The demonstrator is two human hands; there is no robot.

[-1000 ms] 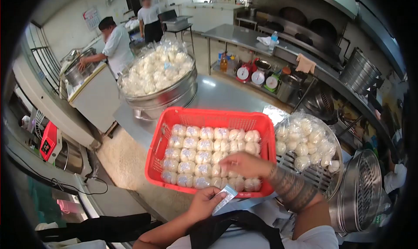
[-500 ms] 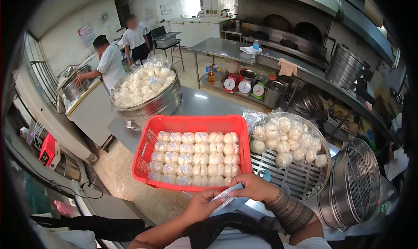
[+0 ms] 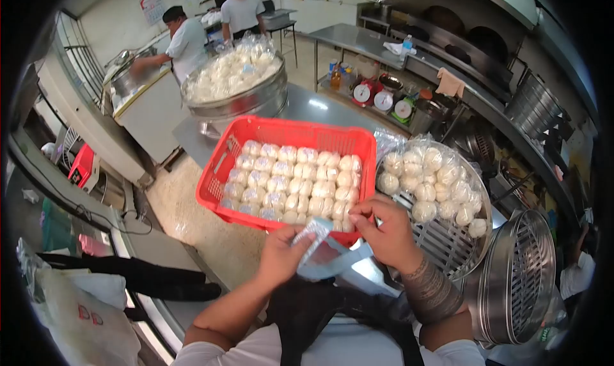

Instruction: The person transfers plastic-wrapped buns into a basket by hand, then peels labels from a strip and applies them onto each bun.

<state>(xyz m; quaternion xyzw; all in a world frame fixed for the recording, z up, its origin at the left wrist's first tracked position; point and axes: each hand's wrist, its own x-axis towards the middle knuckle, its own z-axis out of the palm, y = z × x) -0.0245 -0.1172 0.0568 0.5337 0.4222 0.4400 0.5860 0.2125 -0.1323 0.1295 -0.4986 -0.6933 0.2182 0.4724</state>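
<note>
My left hand [image 3: 280, 256] is closed on a strip of labels [image 3: 313, 233] with pale blue backing, whose loose end hangs in a loop below. My right hand [image 3: 389, 230], thumb and fingers pinched together, is over the near right corner of a red plastic crate [image 3: 214, 168]. Whatever sits between its fingertips is too small to make out. Inside the crate, wrapped white buns [image 3: 299, 186] lie in rows. Bluish printing shows on many at the left; those at the right look plain.
Right of the crate, a round steamer tray [image 3: 441, 251] carries bagged buns [image 3: 435, 180]. Stacked steamer rings [image 3: 518, 276] stand beside it. Behind the crate is a heaped steamer pan [image 3: 240, 104]. Two people work at the back left; part of another person shows at far right.
My hands have moved apart, the right one up and to the right. The strip, earlier held between both hands, now hangs from the left in a loop. The view has tilted down.
</note>
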